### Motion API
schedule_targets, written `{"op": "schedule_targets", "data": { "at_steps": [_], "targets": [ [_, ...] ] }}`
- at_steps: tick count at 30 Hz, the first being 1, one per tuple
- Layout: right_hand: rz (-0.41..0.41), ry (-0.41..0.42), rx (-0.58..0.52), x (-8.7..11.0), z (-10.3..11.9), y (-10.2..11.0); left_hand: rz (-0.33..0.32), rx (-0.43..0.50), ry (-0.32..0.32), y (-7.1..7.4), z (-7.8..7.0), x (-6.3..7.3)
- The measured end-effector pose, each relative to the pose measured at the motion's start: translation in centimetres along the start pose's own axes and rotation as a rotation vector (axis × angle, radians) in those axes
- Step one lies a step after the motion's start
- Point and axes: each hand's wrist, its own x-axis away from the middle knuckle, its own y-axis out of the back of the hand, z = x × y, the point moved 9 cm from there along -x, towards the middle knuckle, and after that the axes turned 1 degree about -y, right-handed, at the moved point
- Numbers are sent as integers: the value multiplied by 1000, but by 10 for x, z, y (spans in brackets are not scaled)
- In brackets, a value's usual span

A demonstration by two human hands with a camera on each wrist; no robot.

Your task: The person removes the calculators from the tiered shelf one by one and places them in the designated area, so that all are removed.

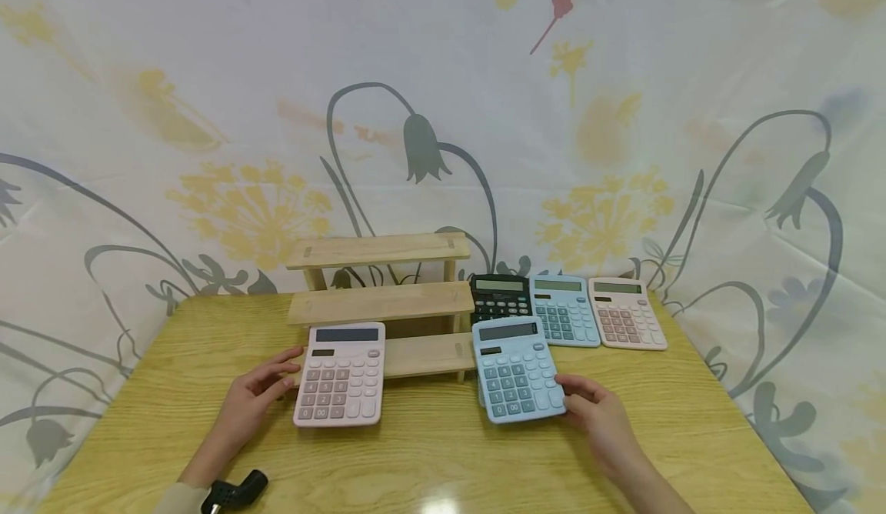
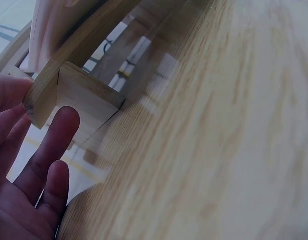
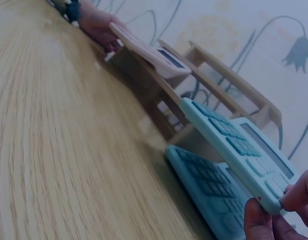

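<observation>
A pink calculator (image 1: 341,379) leans on the lowest board of a three-tier wooden rack (image 1: 429,355). My left hand (image 1: 258,391) is beside it, its fingertips on the end of that board (image 2: 40,102); two of its fingers extend below the wood. With thumb and fingers, my right hand (image 1: 601,422) pinches the lower right corner of a light blue calculator (image 1: 515,375), held tilted off the table. Under it, mostly hidden in the head view, lies another blue calculator (image 3: 206,187), plain in the right wrist view.
Behind and right of the rack stand a black calculator (image 1: 500,298), a blue calculator (image 1: 566,318) and a pink calculator (image 1: 628,322) in a row. All are on a wood-grain table (image 1: 415,452). A patterned cloth (image 1: 443,52) hangs along the back.
</observation>
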Motion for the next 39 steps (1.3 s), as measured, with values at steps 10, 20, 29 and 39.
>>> {"op": "schedule_targets", "data": {
  "at_steps": [10, 20, 29, 39],
  "targets": [
    [-30, -9, -71, -2, -4, 33, 10, 11, -11, 1, -1, -1],
    [-69, -70, -52, -4, -13, 67, 12, 14, -16, 1, -2, -1],
    [-95, -126, -41, -5, -22, 88, 3, -1, -3, 0, -1, -1],
    [-112, -142, -3, -9, -24, 105, 0, -6, -3, 0, 0, 0]
  ]
}}
